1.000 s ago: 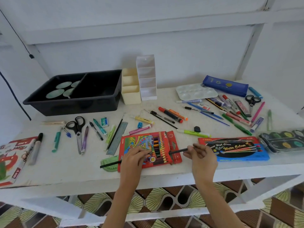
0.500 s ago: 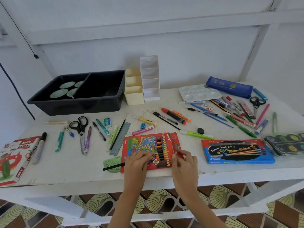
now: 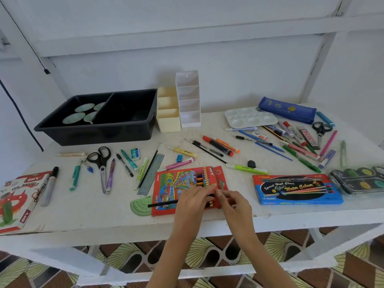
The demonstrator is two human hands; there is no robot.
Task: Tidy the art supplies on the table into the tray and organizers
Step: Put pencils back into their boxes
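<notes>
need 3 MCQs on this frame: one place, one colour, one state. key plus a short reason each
1. Where do the round discs lie?
A) the tray, left compartment
B) the tray, right compartment
C) outside the tray

2. What colour is the pencil case?
A) red
B) blue
C) green

3. The coloured-pencil box is:
A) lying flat, flap open
B) standing on end
C) inside the tray

Key:
1 A, the discs sit left of the tray's divider.
2 B, the case by the back wall is plainly blue.
3 A, the box lies flat with its flap folded out to the right.
</notes>
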